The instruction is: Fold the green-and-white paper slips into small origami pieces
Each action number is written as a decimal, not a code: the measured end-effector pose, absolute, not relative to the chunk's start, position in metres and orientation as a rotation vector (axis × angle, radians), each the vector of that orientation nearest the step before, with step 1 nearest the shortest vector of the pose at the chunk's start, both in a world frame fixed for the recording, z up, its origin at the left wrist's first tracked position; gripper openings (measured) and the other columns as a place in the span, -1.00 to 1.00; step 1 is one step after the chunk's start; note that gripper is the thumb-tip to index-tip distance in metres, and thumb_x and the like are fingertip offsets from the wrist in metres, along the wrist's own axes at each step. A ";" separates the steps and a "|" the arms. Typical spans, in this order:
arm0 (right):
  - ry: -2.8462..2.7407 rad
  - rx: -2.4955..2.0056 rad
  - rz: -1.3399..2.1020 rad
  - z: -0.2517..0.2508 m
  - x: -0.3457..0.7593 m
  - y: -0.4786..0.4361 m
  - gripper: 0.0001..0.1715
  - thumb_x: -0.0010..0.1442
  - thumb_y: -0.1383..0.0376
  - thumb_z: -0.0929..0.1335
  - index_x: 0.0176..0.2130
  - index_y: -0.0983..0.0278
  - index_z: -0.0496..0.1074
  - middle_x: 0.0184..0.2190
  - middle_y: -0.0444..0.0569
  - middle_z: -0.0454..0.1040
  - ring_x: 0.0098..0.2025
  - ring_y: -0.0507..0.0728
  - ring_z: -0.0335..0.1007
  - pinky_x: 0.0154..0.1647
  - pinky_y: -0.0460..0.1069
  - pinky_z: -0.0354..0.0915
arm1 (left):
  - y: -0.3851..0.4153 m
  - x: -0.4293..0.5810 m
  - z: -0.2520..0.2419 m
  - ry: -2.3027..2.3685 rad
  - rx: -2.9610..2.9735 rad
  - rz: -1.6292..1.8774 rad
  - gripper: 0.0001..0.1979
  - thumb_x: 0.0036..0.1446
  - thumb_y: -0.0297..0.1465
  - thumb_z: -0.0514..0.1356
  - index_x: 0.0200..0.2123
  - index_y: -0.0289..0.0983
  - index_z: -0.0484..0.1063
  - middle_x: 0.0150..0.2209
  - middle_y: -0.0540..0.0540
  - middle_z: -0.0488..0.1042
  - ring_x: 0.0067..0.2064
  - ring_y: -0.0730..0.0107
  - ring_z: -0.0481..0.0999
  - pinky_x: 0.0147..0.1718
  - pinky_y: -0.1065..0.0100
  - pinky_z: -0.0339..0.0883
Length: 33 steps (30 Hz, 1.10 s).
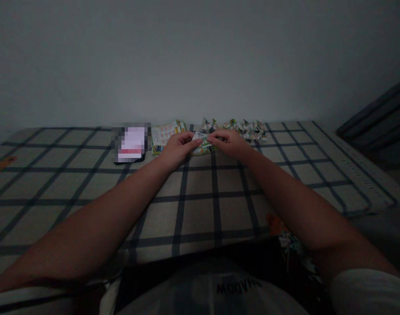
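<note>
Between both hands is a small printed sheet of paper [201, 148], green and white, partly folded. My left hand [178, 148] pinches its left side, thumb on top. From the right, the thumb and fingers of my right hand [228, 142] close on its upper right edge. Left of the paper, by my left hand, lies a stack of printed leaflets [163, 134]. Behind and beside my right hand sit several small folded paper pieces [252, 129] with pointed corners, in a loose cluster.
A phone [131, 144] with a lit, blurred screen lies left of the leaflets. A checked cloth [200, 205] covers the table, which meets a plain wall [200, 61] at the back. A dark striped object [380, 113] stands at the right.
</note>
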State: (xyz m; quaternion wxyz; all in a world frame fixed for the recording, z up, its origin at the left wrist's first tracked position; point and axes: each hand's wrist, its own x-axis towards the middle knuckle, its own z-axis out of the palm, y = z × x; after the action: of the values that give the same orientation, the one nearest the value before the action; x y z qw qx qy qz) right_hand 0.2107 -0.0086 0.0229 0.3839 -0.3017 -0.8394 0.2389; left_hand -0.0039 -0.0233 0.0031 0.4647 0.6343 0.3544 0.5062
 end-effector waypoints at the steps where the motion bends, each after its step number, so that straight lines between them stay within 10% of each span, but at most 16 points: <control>1: -2.142 -0.775 0.589 0.023 0.210 -0.009 -0.53 0.29 -0.02 0.31 -0.28 0.32 0.55 -0.34 -0.03 0.55 -0.27 0.07 0.36 -0.19 -0.03 0.23 | -0.024 -0.004 0.004 0.886 1.575 1.245 -0.69 0.00 -0.16 0.42 -0.42 -0.28 0.54 -0.47 -0.01 0.51 -0.44 0.48 0.41 -0.40 0.41 0.27; 18: -2.172 -0.805 0.589 0.024 0.208 -0.012 -0.56 0.26 0.01 0.33 -0.39 0.32 0.49 -0.47 -0.09 0.45 -0.36 0.03 0.28 -0.30 -0.05 0.15 | -0.028 -0.004 0.005 1.082 1.828 1.328 -0.56 0.13 -0.03 0.29 -0.54 -0.28 0.43 -0.62 0.07 0.24 -0.53 0.52 0.19 -0.51 0.42 0.03; 33: -2.128 -0.857 0.529 0.026 0.212 -0.007 -0.41 0.30 -0.10 0.29 -0.48 0.30 0.43 -0.52 -0.11 0.38 -0.40 0.02 0.23 -0.33 -0.04 0.11 | -0.027 0.000 0.004 0.964 1.588 1.305 -0.59 -0.06 -0.12 0.46 -0.49 -0.27 0.39 -0.54 0.03 0.47 -0.52 0.52 0.40 -0.53 0.47 0.22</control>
State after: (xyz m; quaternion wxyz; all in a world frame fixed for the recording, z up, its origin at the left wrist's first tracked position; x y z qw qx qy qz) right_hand 0.2125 -0.0074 0.0259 0.3837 -0.3360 -0.8347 0.2076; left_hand -0.0004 -0.0267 0.0037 0.4221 0.6341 0.3850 0.5210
